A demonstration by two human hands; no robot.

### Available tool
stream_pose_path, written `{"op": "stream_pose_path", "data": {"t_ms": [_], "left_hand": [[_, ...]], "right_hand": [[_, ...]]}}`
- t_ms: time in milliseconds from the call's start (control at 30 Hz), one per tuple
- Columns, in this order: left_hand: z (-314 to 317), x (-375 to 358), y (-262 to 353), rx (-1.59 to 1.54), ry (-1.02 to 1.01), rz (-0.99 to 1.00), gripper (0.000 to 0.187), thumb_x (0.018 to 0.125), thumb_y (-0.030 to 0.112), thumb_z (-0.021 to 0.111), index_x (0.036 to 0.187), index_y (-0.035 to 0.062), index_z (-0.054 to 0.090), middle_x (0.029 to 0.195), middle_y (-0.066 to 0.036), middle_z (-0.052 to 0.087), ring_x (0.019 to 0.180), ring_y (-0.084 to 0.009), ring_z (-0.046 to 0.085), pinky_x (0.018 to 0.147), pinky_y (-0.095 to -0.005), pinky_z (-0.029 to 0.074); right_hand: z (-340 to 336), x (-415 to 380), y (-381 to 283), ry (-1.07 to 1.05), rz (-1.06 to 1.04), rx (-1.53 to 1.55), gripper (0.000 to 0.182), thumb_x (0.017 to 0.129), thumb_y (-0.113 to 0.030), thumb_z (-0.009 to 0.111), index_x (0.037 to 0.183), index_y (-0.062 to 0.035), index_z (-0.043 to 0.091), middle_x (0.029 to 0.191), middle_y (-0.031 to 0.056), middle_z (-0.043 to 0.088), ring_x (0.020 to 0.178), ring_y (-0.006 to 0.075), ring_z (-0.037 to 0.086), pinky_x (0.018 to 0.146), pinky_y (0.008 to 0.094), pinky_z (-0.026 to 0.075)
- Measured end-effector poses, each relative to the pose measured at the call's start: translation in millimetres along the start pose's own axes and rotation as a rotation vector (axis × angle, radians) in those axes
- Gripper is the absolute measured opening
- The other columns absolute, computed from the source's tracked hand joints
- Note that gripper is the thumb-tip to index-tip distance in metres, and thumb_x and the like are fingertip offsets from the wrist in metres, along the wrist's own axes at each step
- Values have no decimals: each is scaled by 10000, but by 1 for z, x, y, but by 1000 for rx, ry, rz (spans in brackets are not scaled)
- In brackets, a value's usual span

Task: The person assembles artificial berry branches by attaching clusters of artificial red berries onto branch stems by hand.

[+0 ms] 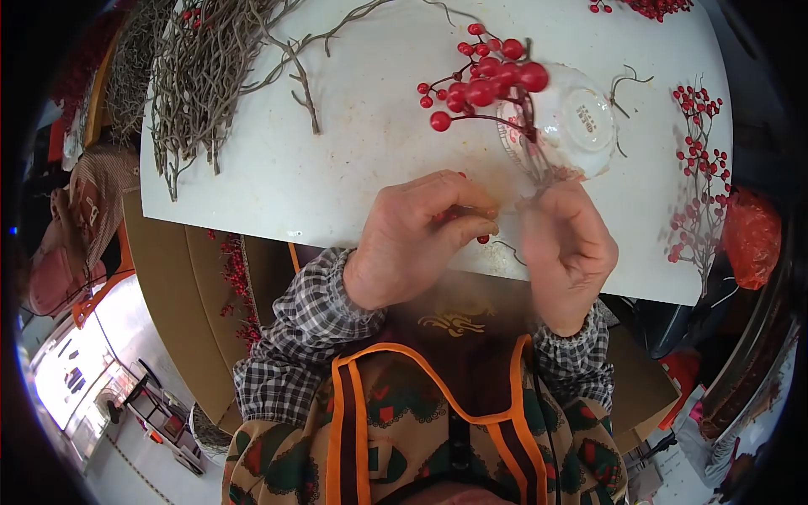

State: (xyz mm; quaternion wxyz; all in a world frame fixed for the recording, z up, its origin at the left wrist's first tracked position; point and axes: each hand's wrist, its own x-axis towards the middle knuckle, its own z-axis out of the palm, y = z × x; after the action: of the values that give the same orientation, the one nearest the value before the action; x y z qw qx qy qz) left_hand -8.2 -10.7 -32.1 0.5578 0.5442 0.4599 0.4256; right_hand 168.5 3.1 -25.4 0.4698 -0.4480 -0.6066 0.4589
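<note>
My right hand (571, 240) is closed on the stems of a red berry sprig (492, 84), whose berries spread up and to the left. Just to the left, my left hand (425, 231) is closed in a pinch, with a few red berries (482, 239) showing at its fingertips; their stems are mostly hidden. Behind the sprig an upturned white bowl (581, 126) rests on the white table (353, 160). The right fingertips are slightly blurred, near the bowl's lower rim.
Bare brown twigs (210, 84) are heaped at the table's upper left. A berry branch (700, 168) lies along the right edge, beside a red plastic bag (751, 238). Below the table's front edge at left is a cardboard box (181, 295) with more berries (236, 278).
</note>
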Motion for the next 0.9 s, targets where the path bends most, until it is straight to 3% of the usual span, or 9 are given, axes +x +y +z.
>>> {"op": "stream_pose_path", "data": {"t_ms": [633,900], "left_hand": [[-3,3,-4,100,-35,83,160,832,12,666,985,-21,631,899,-91,635,767,-147,608,684,-263,495],[-3,5,-5,178,-32,123,159,837,-6,651,993,-21,623,854,-90,632,740,-144,610,658,-254,489]], "right_hand": [[4,3,7,-2,-86,-81,99,803,3,657,849,-10,571,748,7,509,611,82,398,552,223,359],[6,0,8,-32,31,-36,90,822,-9,643,857,-1,560,754,18,510,613,77,425,546,225,379]]}}
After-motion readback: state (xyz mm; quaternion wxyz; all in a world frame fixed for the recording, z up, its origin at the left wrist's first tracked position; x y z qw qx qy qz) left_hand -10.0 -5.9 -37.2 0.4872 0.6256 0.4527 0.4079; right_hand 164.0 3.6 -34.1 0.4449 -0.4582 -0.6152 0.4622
